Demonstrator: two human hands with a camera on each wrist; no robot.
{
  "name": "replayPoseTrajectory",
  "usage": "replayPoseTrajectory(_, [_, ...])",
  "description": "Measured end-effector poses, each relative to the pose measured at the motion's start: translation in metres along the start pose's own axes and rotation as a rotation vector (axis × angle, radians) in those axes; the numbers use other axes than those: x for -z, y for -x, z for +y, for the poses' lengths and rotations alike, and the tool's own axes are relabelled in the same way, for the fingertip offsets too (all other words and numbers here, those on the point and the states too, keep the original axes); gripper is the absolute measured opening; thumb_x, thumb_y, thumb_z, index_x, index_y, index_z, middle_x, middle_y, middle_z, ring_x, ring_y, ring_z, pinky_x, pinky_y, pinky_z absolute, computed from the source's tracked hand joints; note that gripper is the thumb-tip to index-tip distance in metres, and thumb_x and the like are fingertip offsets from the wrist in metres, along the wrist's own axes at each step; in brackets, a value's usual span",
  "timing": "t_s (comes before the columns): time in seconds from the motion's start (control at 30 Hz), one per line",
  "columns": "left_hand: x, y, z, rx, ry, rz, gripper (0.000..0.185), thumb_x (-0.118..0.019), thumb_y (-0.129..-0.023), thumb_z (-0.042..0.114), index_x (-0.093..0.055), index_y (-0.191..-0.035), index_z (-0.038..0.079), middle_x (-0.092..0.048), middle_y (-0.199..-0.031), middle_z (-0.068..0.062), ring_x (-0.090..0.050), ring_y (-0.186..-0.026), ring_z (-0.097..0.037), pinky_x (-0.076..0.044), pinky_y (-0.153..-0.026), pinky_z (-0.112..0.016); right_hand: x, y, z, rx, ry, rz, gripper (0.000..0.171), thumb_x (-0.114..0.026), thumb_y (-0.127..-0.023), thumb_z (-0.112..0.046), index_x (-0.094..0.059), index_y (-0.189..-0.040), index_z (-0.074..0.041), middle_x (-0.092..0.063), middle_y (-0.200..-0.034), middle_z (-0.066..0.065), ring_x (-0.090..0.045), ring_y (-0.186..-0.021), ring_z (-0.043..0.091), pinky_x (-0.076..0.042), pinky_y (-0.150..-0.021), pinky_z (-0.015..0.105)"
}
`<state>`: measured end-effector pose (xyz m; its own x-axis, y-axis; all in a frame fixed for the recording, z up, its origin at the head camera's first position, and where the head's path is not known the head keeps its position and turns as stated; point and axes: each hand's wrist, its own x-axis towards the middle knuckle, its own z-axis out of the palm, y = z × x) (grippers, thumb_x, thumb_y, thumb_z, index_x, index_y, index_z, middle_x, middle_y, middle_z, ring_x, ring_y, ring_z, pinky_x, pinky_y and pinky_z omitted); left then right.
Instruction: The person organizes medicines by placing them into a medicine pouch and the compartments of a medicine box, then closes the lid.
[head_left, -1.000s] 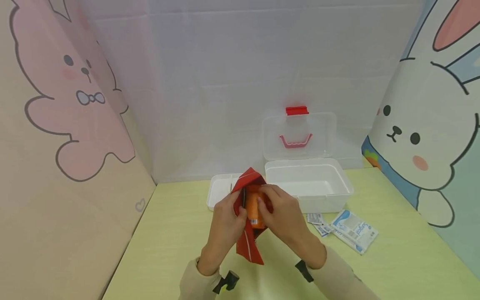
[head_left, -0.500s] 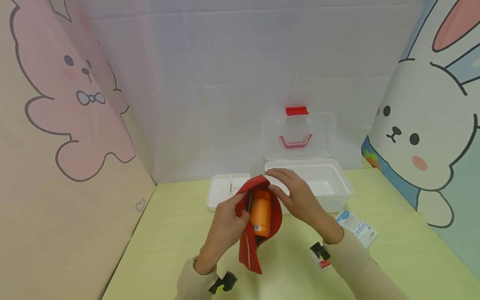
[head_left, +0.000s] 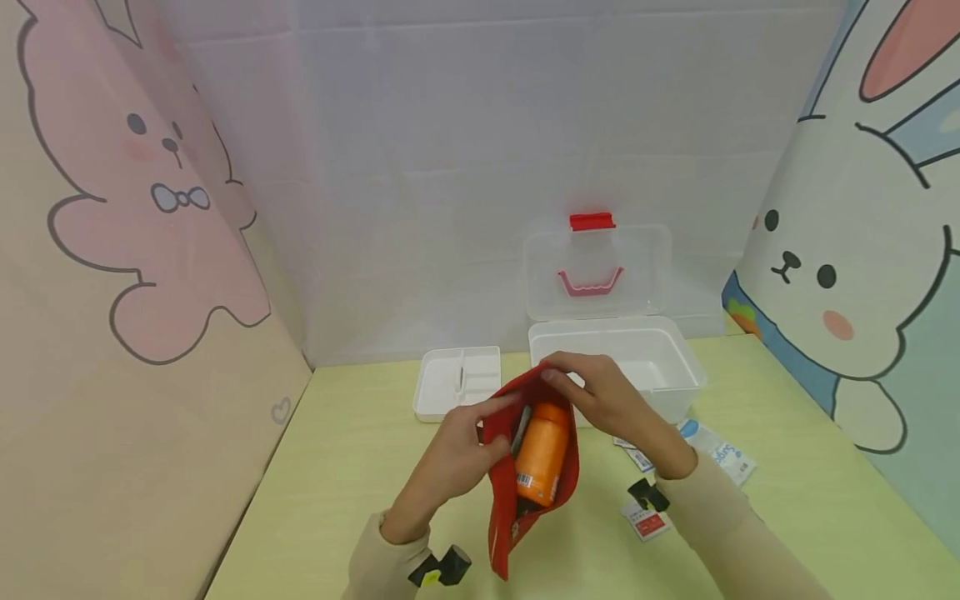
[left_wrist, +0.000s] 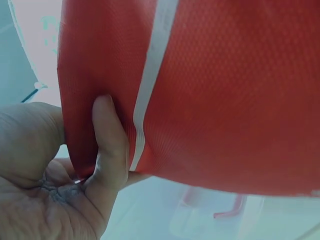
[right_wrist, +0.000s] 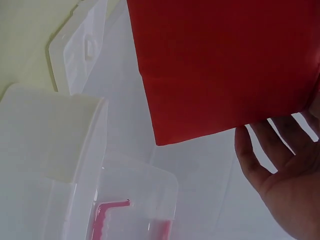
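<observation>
- left hand pinching left edge of red pouch, thumb on the cloth
- right hand gripping pouch's top edge, pouch held open above table
- orange bottle inside pouch
- open white box just behind, tray left of it

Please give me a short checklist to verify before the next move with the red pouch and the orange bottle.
1. Left hand pinches the red pouch edge: ok.
2. Right hand holds the far rim: ok.
3. Pouch mouth is open: ok.
4. Orange bottle sits fully inside: not ok, the top shows.
5. White box is open, with room inside: ok.
6. Pouch zipper state: cannot tell.
</observation>
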<state>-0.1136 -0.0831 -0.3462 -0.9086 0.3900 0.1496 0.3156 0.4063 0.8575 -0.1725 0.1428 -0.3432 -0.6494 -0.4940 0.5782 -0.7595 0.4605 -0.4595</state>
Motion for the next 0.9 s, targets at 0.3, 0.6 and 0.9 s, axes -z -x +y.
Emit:
replayPoseTrajectory(0.3, [0.000,0.001,0.004,0.035,0.075,-0.136,0.051,-0.054,-0.088,0.000,-0.059,-0.136,0.016,-0.062,-0.116,-0.014,-0.063,-0.076,-0.018,-0.059,-0.063,-0.027,0.003,0.004,0.002,0.036,-0.047,0.054,0.013,-0.055,-0.099,-0.011,-0.067,-0.101,-0.014,-0.071,-0.086,-0.006,-0.062,-0.076,0.004,-0.057,-0.074,0.025])
replayPoseTrajectory(0.6, [-0.004,0.001,0.007,-0.040,0.061,-0.195,0.053,-0.053,-0.088,-0.004,-0.061,-0.134,0.021,-0.061,-0.117,-0.013,-0.062,-0.076,-0.015,-0.059,-0.063,-0.025,0.000,0.008,0.006,0.039,-0.062,0.204,0.013,-0.054,-0.096,-0.002,-0.064,-0.095,-0.011,-0.064,-0.075,-0.003,-0.054,-0.064,0.002,-0.051,-0.059,0.016])
replayPoseTrajectory(0.9, [-0.004,-0.001,0.007,-0.108,0.061,-0.210,0.054,-0.051,-0.089,-0.005,-0.059,-0.136,0.020,-0.062,-0.120,-0.014,-0.063,-0.074,-0.012,-0.058,-0.062,-0.024,-0.003,0.012,0.012,0.089,-0.036,0.317,0.012,-0.052,-0.099,-0.010,-0.063,-0.096,-0.008,-0.060,-0.069,-0.002,-0.051,-0.059,0.002,-0.047,-0.056,0.013])
